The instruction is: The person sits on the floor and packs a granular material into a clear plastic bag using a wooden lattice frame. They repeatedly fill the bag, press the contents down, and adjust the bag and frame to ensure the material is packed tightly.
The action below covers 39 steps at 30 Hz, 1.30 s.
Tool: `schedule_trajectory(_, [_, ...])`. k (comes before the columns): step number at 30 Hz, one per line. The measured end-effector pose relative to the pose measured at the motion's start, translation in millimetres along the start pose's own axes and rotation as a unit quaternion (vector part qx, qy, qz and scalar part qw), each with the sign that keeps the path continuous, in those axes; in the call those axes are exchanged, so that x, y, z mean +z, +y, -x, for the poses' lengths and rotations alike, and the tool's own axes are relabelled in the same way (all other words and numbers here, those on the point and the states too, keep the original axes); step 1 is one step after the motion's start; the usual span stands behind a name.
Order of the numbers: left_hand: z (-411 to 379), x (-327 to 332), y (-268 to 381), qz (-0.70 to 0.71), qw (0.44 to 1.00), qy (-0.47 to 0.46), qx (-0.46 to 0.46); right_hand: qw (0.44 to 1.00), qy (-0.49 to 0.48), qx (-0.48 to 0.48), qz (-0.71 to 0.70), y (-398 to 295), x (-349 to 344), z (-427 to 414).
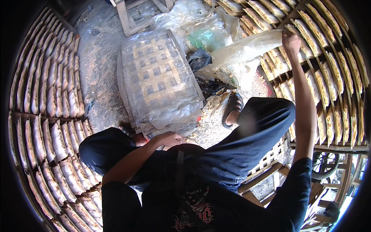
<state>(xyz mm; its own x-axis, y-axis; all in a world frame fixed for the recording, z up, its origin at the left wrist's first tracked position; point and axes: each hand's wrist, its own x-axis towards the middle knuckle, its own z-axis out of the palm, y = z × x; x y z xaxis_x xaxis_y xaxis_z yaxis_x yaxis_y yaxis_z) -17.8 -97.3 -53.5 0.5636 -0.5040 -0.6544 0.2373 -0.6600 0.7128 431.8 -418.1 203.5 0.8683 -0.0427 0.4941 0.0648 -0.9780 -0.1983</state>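
Note:
Stretched out to the right, my right hand point(291, 43) grips one end of a translucent plastic sheet point(249, 47). The sheet hangs slantwise from it toward a heap of crumpled plastic point(200, 21). My left hand point(171, 139) is low in front of my body, between my knees, with its fingers curled; whether it holds something is not clear. Just beyond it lies a stack covered with clear plastic point(124, 72). A pale wooden lattice point(153, 66) shows through the top cover, and a wooden strip point(185, 66) runs along its right edge.
Racks on the left point(43, 87) and right point(327, 72) carry many rows of pale, crusted slabs. Black plastic point(213, 87) lies beside the stack. Crumbs cover the floor point(214, 121) by my sandalled foot point(233, 108). A wooden frame point(127, 20) stands beyond; a wheel point(326, 165) is at lower right.

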Motion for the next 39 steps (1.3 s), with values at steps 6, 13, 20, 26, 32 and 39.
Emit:
schedule_trajectory(6, [1.5,-7.0,8.6,0.0,1.0,-0.02,-0.014,0.999,0.017,0.024,-0.041,19.6,-7.9,-1.7])
schedule_trajectory(13, [-10.5,-7.8,6.7,0.027,0.999,-0.039,-0.013,0.911,-0.326,-0.231,-0.103,93.1,29.8,23.3])
schedule_trajectory(20, [-11.3,-6.2,-2.2,0.041,0.998,-0.032,-0.038,0.929,-0.311,-0.111,-0.167,143.4,19.6,72.7])
schedule_trajectory(26, [-18.3,-7.7,-3.5,0.066,0.996,-0.035,-0.051,0.953,-0.209,-0.209,-0.058,224.4,37.0,194.4])
schedule_trajectory(32, [-17.0,1.4,-7.1,0.098,0.993,-0.026,-0.064,0.984,-0.17,-0.007,-0.059,198.8,63.2,315.1])
schedule_trajectory(39, [-14.7,10.3,-21.3,0.141,0.986,-0.027,-0.08,0.969,-0.154,0.184,-0.058,164.1,79.0,410.6])
